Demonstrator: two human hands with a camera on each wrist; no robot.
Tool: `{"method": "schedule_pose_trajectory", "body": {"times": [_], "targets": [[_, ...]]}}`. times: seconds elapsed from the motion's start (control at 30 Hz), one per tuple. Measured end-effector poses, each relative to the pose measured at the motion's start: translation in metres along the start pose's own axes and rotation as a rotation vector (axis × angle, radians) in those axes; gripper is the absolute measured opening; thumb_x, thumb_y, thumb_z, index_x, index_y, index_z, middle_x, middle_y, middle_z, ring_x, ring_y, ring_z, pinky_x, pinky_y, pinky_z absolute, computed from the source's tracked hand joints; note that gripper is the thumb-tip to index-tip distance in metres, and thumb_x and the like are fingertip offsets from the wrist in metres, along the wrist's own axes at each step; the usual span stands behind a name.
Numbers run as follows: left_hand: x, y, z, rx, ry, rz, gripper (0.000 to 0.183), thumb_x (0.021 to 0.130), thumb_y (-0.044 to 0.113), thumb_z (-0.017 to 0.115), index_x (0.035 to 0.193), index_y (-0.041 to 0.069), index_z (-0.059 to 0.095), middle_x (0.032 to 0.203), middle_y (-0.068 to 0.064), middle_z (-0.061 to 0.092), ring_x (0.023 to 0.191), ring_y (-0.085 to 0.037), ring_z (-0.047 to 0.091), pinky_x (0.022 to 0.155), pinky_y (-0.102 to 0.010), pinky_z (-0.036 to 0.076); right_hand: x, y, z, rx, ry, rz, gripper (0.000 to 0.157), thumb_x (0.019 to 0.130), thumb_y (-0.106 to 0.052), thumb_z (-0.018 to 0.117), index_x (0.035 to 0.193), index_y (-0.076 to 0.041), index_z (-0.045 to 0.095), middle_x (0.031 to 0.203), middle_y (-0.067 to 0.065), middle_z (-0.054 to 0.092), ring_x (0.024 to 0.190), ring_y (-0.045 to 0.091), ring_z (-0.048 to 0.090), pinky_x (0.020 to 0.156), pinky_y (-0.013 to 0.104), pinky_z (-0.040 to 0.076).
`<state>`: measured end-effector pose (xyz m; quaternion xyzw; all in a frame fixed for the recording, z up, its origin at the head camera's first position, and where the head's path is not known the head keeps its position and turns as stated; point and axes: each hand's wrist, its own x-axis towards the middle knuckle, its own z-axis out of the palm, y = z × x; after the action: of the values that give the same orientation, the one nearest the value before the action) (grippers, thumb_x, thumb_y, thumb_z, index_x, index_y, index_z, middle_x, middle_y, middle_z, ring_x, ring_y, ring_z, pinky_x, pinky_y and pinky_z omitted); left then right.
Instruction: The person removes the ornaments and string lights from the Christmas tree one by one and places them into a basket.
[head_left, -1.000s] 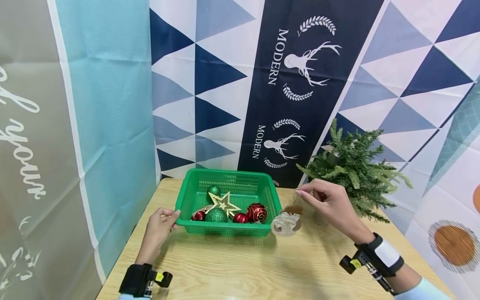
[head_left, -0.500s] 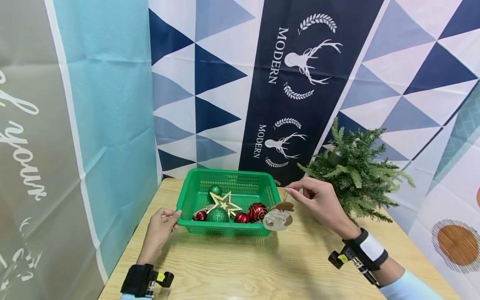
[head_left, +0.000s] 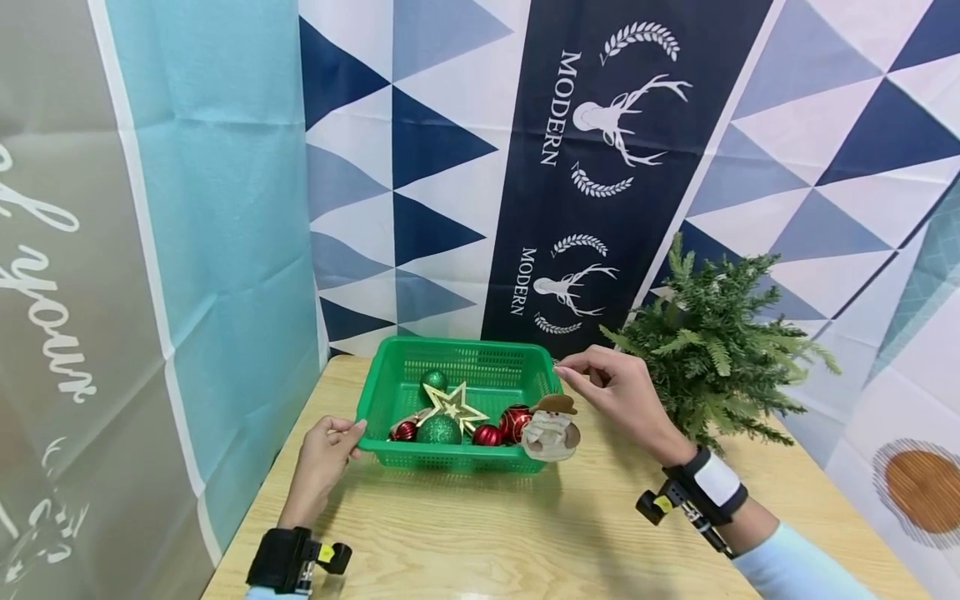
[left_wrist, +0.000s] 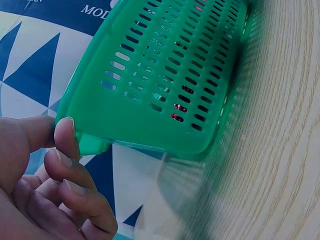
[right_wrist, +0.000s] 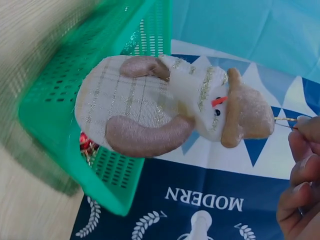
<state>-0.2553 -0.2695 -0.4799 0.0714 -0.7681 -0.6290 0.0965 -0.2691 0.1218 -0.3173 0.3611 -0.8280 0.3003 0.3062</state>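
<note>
A green plastic basket [head_left: 465,458] stands on the wooden table, and my left hand [head_left: 322,457] pinches its left front corner by the rim. In the left wrist view the thumb and fingertips of my left hand [left_wrist: 60,170] meet at that rim. My right hand [head_left: 618,392] pinches the gold loop [right_wrist: 284,119] of a snowman ornament [right_wrist: 150,105]. The snowman has a brown hat, an orange nose and a plaid cream body. It hangs at the basket's right front corner, in front of part of a red bauble [head_left: 513,422].
Inside the basket lie a gold star [head_left: 453,406], green glitter balls [head_left: 439,430] and small red baubles [head_left: 487,435]. A small artificial fir tree [head_left: 712,350] stands to the right, beyond my right hand. Patterned cloth [head_left: 420,167] hangs behind the table [head_left: 450,533].
My right hand has moved left, bringing the snowman from beside the basket to its right front corner. The snowman has turned to show its front. My left hand stays at the rim.
</note>
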Motion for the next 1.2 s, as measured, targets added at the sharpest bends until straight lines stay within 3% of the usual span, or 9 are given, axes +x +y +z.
{"method": "schedule_pose_trajectory", "body": {"times": [0.2,0.47,0.67,0.9,1.2], "targets": [[0.001,-0.002,0.0,-0.008,-0.007,0.003,0.037,0.098,0.037,0.06,0.114,0.004,0.054,0.086,-0.023,0.064,0.054,-0.018,0.041,0.052,-0.029,0.032,0.008,-0.014,0.008,0.026,0.019,0.033,0.01,0.089,-0.006,0.07,0.097,-0.011,0.075,0.065,0.001,0.045,0.056,0.013,0.034,0.055,0.026,0.027],[0.002,-0.001,0.001,-0.018,-0.011,-0.005,0.036,0.098,0.037,0.06,0.114,0.005,0.054,0.085,-0.024,0.064,0.052,-0.016,0.037,0.051,-0.029,0.032,0.013,0.019,0.028,0.001,0.007,0.087,0.011,0.095,-0.03,0.065,0.102,-0.027,0.073,0.074,-0.011,0.053,0.058,0.005,0.035,0.056,0.025,0.029],[0.002,-0.001,0.001,-0.005,-0.005,-0.004,0.035,0.098,0.036,0.06,0.113,0.005,0.054,0.086,-0.024,0.064,0.053,-0.017,0.039,0.052,-0.029,0.032,0.019,0.024,0.04,0.029,-0.009,0.117,0.015,0.095,-0.035,0.065,0.103,-0.027,0.073,0.067,-0.007,0.051,0.055,0.009,0.035,0.054,0.028,0.029],[0.0,0.0,0.001,-0.005,0.001,-0.005,0.034,0.099,0.033,0.06,0.114,0.004,0.054,0.086,-0.023,0.064,0.054,-0.017,0.042,0.051,-0.028,0.032,0.021,0.014,0.051,0.078,-0.014,0.17,0.011,0.093,-0.025,0.068,0.102,-0.024,0.074,0.061,-0.005,0.049,0.052,0.016,0.032,0.053,0.029,0.027],[-0.003,0.001,0.003,0.021,0.004,-0.023,0.036,0.099,0.035,0.059,0.114,0.004,0.052,0.086,-0.022,0.065,0.051,-0.015,0.037,0.052,-0.028,0.031,0.014,0.022,0.057,0.162,-0.117,0.277,0.012,0.094,-0.036,0.065,0.1,-0.029,0.073,0.081,-0.015,0.068,0.064,0.008,0.059,0.057,0.029,0.04]]}}
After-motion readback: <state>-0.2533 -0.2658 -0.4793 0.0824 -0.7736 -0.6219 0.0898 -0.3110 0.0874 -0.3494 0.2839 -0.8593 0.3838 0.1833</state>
